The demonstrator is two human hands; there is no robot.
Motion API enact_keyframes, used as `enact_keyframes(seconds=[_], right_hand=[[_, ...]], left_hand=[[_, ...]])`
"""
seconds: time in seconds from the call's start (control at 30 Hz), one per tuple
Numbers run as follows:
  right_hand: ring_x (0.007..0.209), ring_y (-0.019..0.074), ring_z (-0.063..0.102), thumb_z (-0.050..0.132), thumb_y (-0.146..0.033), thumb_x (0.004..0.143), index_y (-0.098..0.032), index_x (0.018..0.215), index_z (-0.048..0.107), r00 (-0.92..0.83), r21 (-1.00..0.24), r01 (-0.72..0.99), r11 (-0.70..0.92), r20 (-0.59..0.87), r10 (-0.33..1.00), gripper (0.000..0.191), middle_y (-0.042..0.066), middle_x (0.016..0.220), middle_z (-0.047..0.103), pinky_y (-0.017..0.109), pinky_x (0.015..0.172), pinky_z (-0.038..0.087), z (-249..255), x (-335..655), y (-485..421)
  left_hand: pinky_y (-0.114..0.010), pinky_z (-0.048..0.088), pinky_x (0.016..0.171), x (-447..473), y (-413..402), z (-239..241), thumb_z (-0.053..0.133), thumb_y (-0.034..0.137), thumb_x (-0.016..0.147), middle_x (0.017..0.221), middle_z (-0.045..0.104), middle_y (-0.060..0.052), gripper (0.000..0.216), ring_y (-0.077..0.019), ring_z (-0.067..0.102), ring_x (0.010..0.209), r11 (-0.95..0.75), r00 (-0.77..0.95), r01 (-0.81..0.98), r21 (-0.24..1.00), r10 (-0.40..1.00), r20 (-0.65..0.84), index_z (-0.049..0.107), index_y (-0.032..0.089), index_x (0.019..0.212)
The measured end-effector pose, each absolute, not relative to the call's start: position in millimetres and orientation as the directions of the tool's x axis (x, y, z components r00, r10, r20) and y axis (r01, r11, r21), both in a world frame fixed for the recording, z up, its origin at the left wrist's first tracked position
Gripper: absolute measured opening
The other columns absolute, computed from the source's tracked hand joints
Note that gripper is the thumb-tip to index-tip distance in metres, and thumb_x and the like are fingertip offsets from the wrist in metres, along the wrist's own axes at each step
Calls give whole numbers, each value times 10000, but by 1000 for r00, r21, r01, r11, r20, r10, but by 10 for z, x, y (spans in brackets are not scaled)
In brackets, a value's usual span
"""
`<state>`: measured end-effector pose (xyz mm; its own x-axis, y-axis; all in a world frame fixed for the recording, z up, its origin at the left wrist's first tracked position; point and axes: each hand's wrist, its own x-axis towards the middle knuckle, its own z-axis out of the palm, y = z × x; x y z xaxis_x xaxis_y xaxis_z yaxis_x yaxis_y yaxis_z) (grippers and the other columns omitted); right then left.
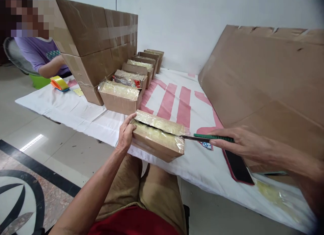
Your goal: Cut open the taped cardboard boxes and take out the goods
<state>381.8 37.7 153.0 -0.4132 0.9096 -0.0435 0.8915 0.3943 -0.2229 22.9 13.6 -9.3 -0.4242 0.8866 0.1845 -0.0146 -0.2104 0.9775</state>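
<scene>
A small cardboard box (158, 137) sealed with clear yellowish tape lies on the white cloth at the table's near edge, its top slit along the middle. My left hand (126, 132) is closed around the box's left end. My right hand (236, 144) grips a green-handled knife (207, 138), its blade tip at the box's right end, level with the slit.
A row of similar taped boxes (120, 96) runs back toward the wall. Large cartons (96, 39) stand at left, a flat cardboard sheet (265, 83) leans at right. A dark phone (238, 167) lies under my right wrist. Another person (43, 54) sits far left by tape rolls (59, 83).
</scene>
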Motion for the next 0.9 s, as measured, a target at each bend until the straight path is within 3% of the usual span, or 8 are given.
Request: enact_keyframes(seconds=[0.1, 0.17, 0.3, 0.37, 0.47, 0.57, 0.73, 0.9], right_hand=[[525, 187, 489, 493, -628, 971, -264, 880, 749, -323, -540, 821, 187, -168, 931, 454, 33, 587, 560, 349, 554, 380, 1191, 4061, 179], [531, 202, 501, 473, -668, 967, -267, 819, 700, -231, -640, 764, 82, -153, 961, 485, 48, 614, 578, 353, 530, 383, 849, 4126, 79], [834, 310, 701, 446, -523, 965, -233, 1048, 718, -135, -489, 862, 133, 31, 990, 406, 117, 907, 747, 421, 746, 543, 85, 4019, -1], [1012, 354, 716, 435, -441, 954, -180, 1188, 699, -172, -332, 923, 193, 93, 981, 439, 164, 1085, 761, 496, 885, 550, -199, 3949, 9], [1088, 379, 705, 472, -400, 953, -164, 1213, 698, -265, -166, 945, 283, 125, 956, 418, 190, 1155, 755, 551, 912, 546, -355, 3926, 49], [1210, 382, 668, 534, -432, 955, -180, 1231, 691, -297, -222, 909, 354, 250, 921, 406, 188, 1279, 723, 567, 962, 549, -167, 3893, 95], [1344, 286, 610, 483, -332, 1001, -214, 1391, 618, -412, -390, 737, 551, 387, 825, 429, 142, 1445, 643, 499, 1099, 521, 441, 3512, 210], [1200, 273, 699, 458, -271, 985, -226, 1124, 749, -498, -388, 682, 620, 374, 782, 326, 102, 1262, 758, 496, 1070, 522, 686, 3207, 359]], left_hand=[[-437, 436, 1157, 216, 141, -74, 591, 319, 714, 1391, 689, -88, 648, -319, 582, 1341, -225, -384, -43, 973, 903, 192, 656, 181, 1344], [-440, 459, 1144, 207, 141, -50, 610, 348, 724, 1424, 668, -110, 713, -316, 596, 1337, -215, -363, -49, 975, 914, 183, 588, 179, 1416], [-438, 509, 1087, 192, 77, 44, 665, 459, 820, 1343, 708, -135, 603, -310, 637, 1282, -181, -396, 57, 982, 899, 188, 626, 156, 1340], [-437, 524, 1058, 178, 7, 90, 677, 530, 858, 1291, 733, -133, 554, -312, 652, 1254, -169, -425, 111, 979, 883, 200, 672, 155, 1266], [-442, 517, 1055, 144, -115, 116, 730, 550, 838, 1300, 736, -130, 578, -312, 668, 1226, -146, -410, 136, 980, 892, 190, 683, 164, 1265], [-443, 506, 1064, 120, -215, 99, 774, 508, 808, 1342, 719, -139, 621, -313, 667, 1226, -121, -378, 139, 983, 911, 166, 665, 165, 1315], [-417, 528, 1020, 154, -280, 108, 764, 486, 826, 1298, 726, -125, 576, -287, 682, 1166, -107, -410, 144, 984, 898, 158, 668, 173, 1300], [-414, 548, 974, 229, -289, 121, 766, 469, 811, 1229, 731, -121, 555, -263, 696, 1084, -90, -440, 66, 994, 891, 110, 656, 164, 1262]])
